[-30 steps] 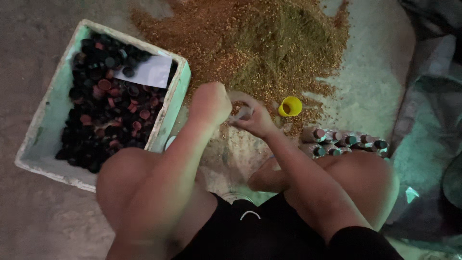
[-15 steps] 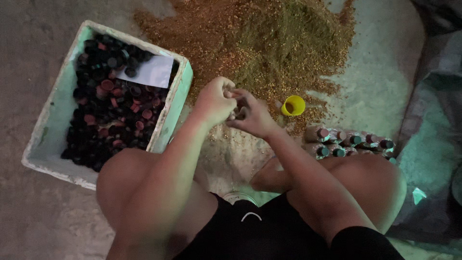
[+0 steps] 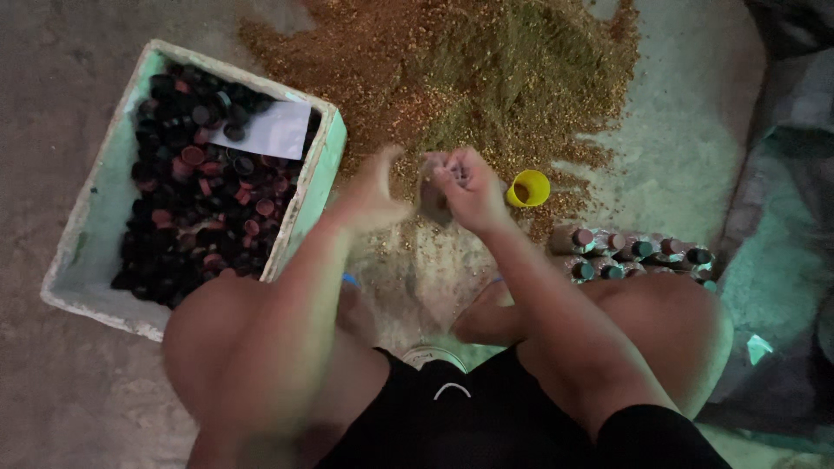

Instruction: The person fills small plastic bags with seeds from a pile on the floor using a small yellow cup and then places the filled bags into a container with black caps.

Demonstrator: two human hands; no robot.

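Observation:
I squat over a floor strewn with a wide heap of brown-green grain [image 3: 486,78]. My right hand [image 3: 469,187] is closed around a small dark bottle [image 3: 432,201], held upright in front of the heap. My left hand [image 3: 372,195] is blurred, fingers spread, just left of the bottle and apart from it, holding nothing that I can see. A yellow cap-like cup [image 3: 528,188] lies on the floor right of my right hand.
A pale green foam box [image 3: 78,260] full of several dark and reddish bottle caps, with a white paper slip [image 3: 274,130], stands at left. A row of small filled bottles [image 3: 634,252] lies by my right knee. Dark cloth [image 3: 782,260] bounds the right side.
My left hand has come off the bottle and moved left, opening. My right hand keeps the bottle in about the same place.

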